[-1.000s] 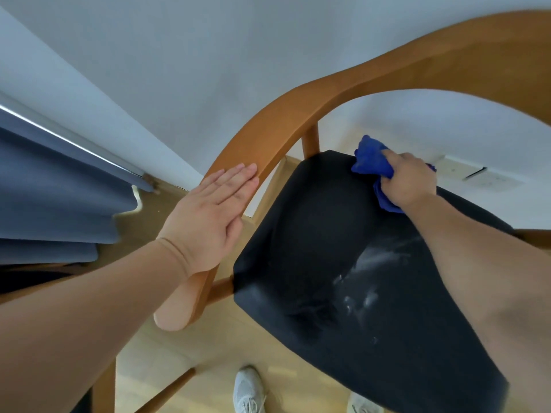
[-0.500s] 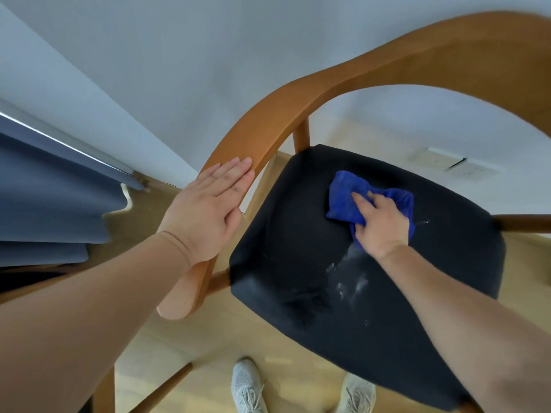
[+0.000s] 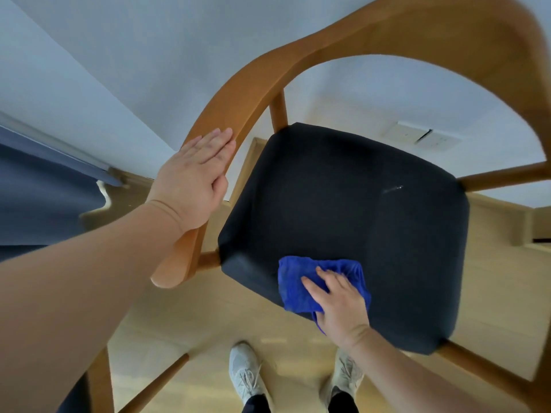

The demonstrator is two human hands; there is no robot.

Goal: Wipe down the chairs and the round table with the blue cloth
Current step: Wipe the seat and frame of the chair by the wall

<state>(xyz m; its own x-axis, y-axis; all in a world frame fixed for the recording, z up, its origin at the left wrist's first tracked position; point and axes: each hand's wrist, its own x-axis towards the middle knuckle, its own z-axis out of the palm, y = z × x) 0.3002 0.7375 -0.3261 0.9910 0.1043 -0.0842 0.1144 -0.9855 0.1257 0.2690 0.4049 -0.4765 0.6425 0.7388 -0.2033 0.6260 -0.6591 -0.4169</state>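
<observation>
A bright blue cloth (image 3: 298,281) on the plain black seat (image 3: 343,204), a honey-brown wooden chair frame (image 3: 387,34), a pale beige floor (image 3: 193,323), a slate-blue curtain (image 3: 44,189) at nine o'clock, light grey shoes (image 3: 243,371) at six, a whitish wall (image 3: 119,55) at eleven.

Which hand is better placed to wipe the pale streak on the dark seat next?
The right hand. It presses the blue cloth on the front of the seat, and the streak lies farther back on it. The left hand rests flat on the wooden armrest and has no cloth.
</observation>
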